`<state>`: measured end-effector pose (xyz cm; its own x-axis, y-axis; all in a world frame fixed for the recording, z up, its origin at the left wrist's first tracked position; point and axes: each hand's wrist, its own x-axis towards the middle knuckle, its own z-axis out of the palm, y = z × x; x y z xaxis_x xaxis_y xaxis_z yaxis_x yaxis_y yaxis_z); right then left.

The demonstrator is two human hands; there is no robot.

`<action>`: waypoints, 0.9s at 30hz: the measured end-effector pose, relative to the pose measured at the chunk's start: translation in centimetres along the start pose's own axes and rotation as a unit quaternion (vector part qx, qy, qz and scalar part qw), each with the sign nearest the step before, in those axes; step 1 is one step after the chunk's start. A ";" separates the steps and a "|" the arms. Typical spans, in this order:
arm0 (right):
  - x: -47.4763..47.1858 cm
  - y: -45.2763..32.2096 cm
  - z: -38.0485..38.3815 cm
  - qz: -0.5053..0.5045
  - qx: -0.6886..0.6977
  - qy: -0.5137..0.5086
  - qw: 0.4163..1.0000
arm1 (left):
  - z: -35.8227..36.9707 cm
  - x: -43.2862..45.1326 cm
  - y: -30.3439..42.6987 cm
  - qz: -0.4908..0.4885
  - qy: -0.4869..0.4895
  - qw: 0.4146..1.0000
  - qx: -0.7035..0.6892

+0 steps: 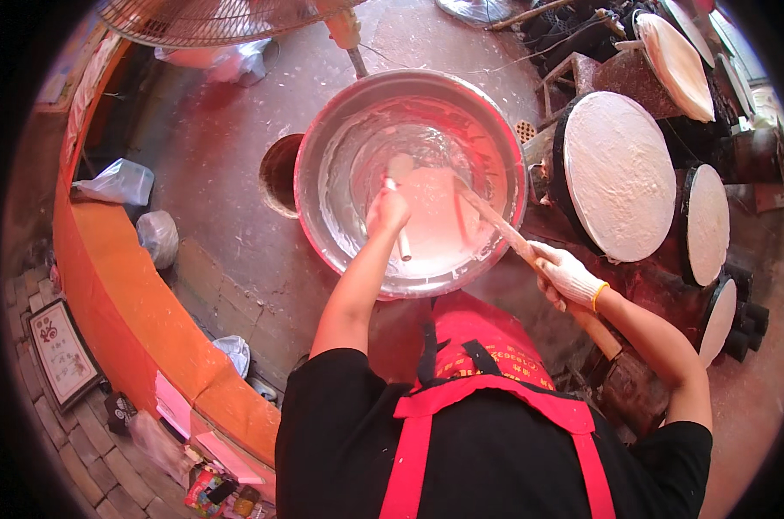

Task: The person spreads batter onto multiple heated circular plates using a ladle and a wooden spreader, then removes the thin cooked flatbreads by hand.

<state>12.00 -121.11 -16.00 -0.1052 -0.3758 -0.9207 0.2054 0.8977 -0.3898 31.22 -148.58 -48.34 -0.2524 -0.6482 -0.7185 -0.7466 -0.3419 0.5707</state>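
Observation:
A wide metal basin (pixel 306 214) stands before me, holding pale, wet batter (pixel 431 194). My bare left hand (pixel 390 209) is inside the rim, closed around a short light-coloured tool (pixel 401 167). One rounded end shows above the fist and a thin handle end below it; the tool's exact kind is unclear. In a white knitted glove, my right hand (pixel 564 272) grips a long wooden paddle or stick (pixel 505 230). It slants over the basin's right rim, its far end reaching the batter.
Right of the basin are several round griddles, including a large one (pixel 619 175) and a smaller one (pixel 708 224), coated with pale batter. A fan (pixel 223 23) hangs over the top left. An orange-covered counter (pixel 145 305) curves along the left. Beside the basin is a round container (pixel 279 175).

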 end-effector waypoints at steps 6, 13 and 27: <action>-7.0 0.5 -2.0 0.006 -0.001 -0.044 0.999 | 1.4 -11.7 6.5 0.126 -0.300 0.943 0.065; -9.0 -2.0 0.3 0.167 0.289 -0.057 0.941 | 2.1 -7.6 2.1 0.342 0.047 0.819 0.458; -6.3 5.5 1.3 -0.065 -0.310 0.017 0.948 | 4.9 -12.0 0.3 -0.393 -0.470 0.725 -0.316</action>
<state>15.02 -114.08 -12.39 -0.1237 -0.4941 -0.8606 -0.4216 0.8112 -0.4052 31.01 -137.60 -41.45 -0.4321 0.5626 -0.7048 -0.5301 -0.7907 -0.3062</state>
